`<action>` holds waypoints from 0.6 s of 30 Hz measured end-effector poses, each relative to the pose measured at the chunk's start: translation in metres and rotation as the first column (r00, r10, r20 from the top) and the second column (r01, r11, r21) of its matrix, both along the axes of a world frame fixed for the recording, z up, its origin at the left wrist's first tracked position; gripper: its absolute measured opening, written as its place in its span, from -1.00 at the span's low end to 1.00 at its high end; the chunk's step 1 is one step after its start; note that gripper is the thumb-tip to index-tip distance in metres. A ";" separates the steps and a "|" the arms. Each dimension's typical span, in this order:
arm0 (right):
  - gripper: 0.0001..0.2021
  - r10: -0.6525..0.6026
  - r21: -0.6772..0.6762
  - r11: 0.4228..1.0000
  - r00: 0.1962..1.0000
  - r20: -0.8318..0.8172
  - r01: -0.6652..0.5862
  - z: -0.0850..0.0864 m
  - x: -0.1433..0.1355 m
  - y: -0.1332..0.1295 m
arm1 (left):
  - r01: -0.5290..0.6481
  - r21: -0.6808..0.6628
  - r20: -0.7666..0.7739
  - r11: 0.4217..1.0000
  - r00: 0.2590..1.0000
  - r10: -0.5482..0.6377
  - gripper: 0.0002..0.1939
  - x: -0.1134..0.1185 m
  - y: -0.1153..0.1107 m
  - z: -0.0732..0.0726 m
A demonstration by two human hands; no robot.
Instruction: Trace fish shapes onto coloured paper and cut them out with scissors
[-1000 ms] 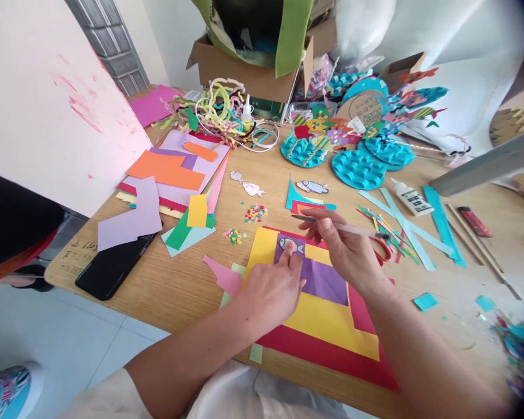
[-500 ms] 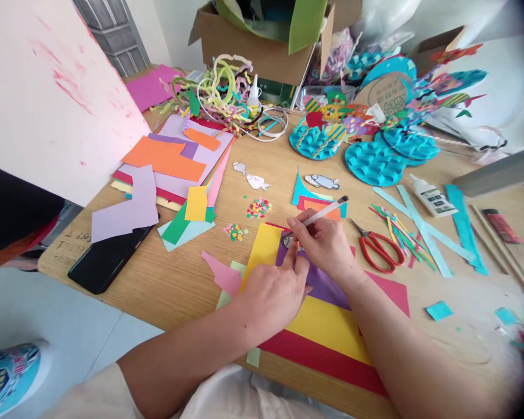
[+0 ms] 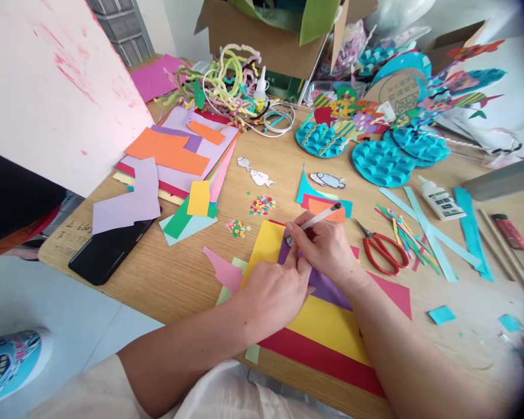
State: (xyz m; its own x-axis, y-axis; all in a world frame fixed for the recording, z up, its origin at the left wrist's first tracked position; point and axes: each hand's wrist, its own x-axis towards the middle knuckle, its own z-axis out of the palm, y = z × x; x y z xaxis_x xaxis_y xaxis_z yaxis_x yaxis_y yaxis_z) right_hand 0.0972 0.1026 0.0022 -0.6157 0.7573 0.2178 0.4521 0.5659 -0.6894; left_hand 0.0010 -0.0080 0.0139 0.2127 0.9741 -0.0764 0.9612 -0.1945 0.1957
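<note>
My right hand (image 3: 325, 247) is closed round a slim pen (image 3: 318, 215) with a dark end, its tip down at a small fish cutout (image 3: 289, 240) on purple paper (image 3: 332, 289). My left hand (image 3: 277, 291) presses on the purple paper with its fingers reaching toward the cutout, which my fingers partly cover. Under the purple paper lie yellow paper (image 3: 336, 327) and red paper (image 3: 318, 359). More fish cutouts (image 3: 261, 178) lie beyond my hands, near a heap of small coloured confetti (image 3: 262, 205).
Red-handled scissors (image 3: 386, 254), thin paper strips (image 3: 413, 240) and a glue bottle (image 3: 441, 199) lie to the right. A phone (image 3: 109, 256) and stacked coloured papers (image 3: 179, 151) are at the left. Blue craft discs (image 3: 382, 164) and a cardboard box (image 3: 262, 46) stand behind.
The view has shifted slightly. The pen's upper end has tipped a little lower and to the left, while my left hand keeps its place on the paper.
</note>
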 end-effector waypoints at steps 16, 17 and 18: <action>-0.73 0.000 -0.020 1.000 1.000 0.031 0.000 0.002 0.000 -0.001 | -0.004 -0.009 0.006 1.000 1.000 0.004 -0.55 0.001 -0.001 -0.003; -0.73 0.001 -0.022 1.000 1.000 0.032 0.000 0.002 0.000 -0.001 | -0.002 -0.008 0.002 1.000 1.000 0.002 -0.54 0.001 -0.001 -0.003; -0.73 0.001 -0.021 1.000 0.999 0.032 -0.001 0.002 0.000 -0.001 | 0.000 -0.008 -0.002 1.000 1.000 0.000 -0.54 0.001 -0.001 -0.002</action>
